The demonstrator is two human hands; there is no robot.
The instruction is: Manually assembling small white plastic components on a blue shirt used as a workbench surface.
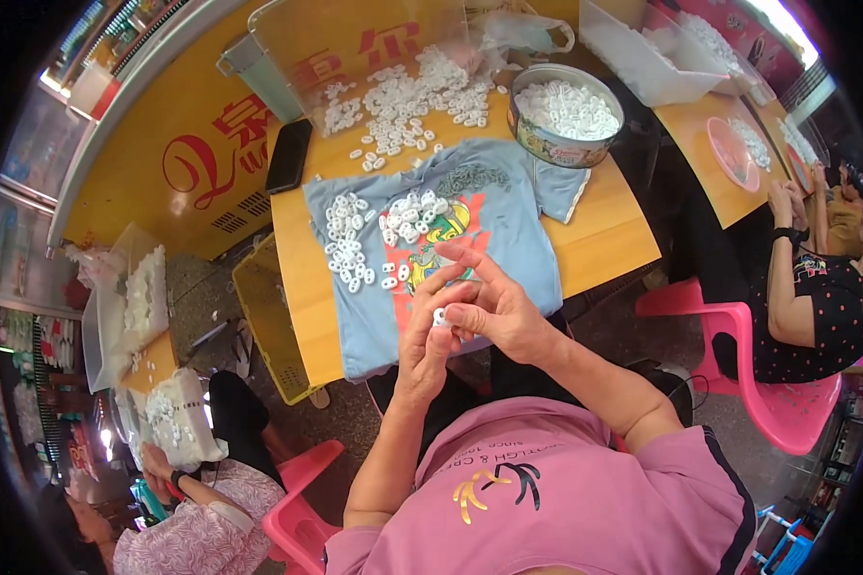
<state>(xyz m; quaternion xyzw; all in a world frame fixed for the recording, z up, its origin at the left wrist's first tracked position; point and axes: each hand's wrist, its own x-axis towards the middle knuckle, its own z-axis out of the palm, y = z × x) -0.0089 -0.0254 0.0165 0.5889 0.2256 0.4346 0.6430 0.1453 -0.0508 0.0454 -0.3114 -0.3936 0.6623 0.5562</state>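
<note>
My left hand point(422, 347) is closed on a small white plastic piece point(439, 317), pinched near the thumb. My right hand point(501, 311) meets it, thumb and fingers pressed at the same piece; its other fingers reach forward. Both hands are over the near edge of a blue-grey T-shirt point(537, 259) spread on the table. On the shirt lie loose white oval pieces with dark holes point(349, 240) to the left and a second group point(414, 217) in the middle. Behind them sits a heap of tiny grey-green parts point(475, 179), too small to make out.
A round tin point(568, 123) full of white pieces stands at the back right. More pieces point(408, 101) spread before a clear plastic bin point(302, 48). A black phone point(289, 156) lies at the table's left edge. Co-workers sit at left point(201, 503) and right point(791, 307), near pink chairs point(786, 412).
</note>
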